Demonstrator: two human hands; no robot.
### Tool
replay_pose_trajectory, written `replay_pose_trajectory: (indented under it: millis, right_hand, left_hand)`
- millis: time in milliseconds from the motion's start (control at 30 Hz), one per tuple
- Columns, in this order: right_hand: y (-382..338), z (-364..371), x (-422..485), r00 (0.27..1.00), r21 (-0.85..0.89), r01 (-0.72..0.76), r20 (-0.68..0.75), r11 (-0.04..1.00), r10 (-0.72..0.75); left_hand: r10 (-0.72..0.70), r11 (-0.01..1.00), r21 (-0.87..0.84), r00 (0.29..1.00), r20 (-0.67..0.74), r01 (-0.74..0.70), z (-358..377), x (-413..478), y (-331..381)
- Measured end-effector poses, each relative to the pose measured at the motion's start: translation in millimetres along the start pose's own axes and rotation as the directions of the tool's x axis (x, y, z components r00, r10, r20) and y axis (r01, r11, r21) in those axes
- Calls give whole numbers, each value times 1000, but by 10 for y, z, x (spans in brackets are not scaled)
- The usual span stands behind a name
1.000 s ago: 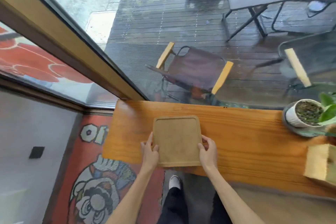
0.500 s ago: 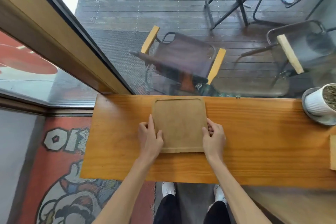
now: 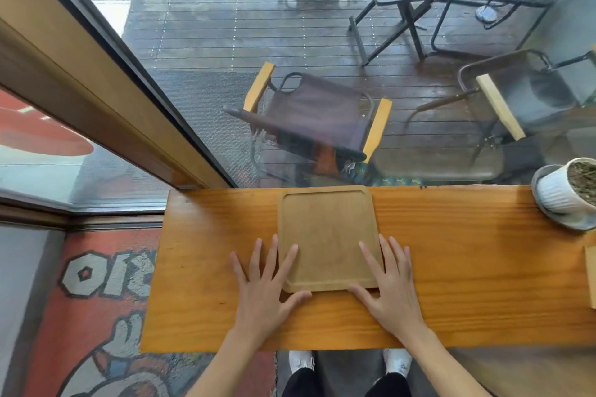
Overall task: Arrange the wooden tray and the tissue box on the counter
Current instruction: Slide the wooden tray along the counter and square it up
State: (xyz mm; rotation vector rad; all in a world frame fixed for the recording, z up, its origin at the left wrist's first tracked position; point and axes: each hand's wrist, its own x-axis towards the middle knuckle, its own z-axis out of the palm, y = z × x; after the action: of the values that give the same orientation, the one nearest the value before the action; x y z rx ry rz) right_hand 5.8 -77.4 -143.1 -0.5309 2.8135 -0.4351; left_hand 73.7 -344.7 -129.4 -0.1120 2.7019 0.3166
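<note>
A flat wooden tray (image 3: pixel 327 229) with a raised rim lies on the orange wooden counter (image 3: pixel 451 267), its far edge against the window. My left hand (image 3: pixel 263 287) rests flat at the tray's near left corner, fingers spread, one fingertip on the tray's rim. My right hand (image 3: pixel 390 284) lies flat at the near right corner, fingers spread, partly over the tray's edge. Neither hand grips anything. A sliver of the pale wooden tissue box (image 3: pixel 591 274) shows at the right edge of the counter.
A white plant pot (image 3: pixel 561 193) on a grey saucer stands at the counter's far right. A glass window runs along the counter's far edge, with chairs and a table outside. The counter's left end stops near a wooden window frame (image 3: pixel 96 100).
The tray has slid away from me to the window edge. Both hands have let go of its sides and now lie flat with fingers spread.
</note>
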Motion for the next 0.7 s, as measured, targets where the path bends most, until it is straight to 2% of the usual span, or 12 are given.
replay_pose_trajectory:
  millis: [100, 333, 500, 700]
  right_hand:
    - [16, 10, -16, 1000, -30, 26, 18, 999, -26]
    - [18, 77, -35, 999, -47, 24, -29, 999, -25]
    - [3, 46, -25, 999, -61, 33, -20, 998, -34]
    - [-4, 50, -21, 999, -76, 37, -8, 996, -37]
  left_hand:
    - [-16, 1000, 23, 1000, 19, 15, -5, 15, 31]
    - [31, 998, 61, 994, -105, -25, 176, 47, -6]
    - [57, 996, 76, 988, -143, -47, 210, 45, -25]
    - [46, 997, 71, 993, -113, -38, 179, 39, 3]
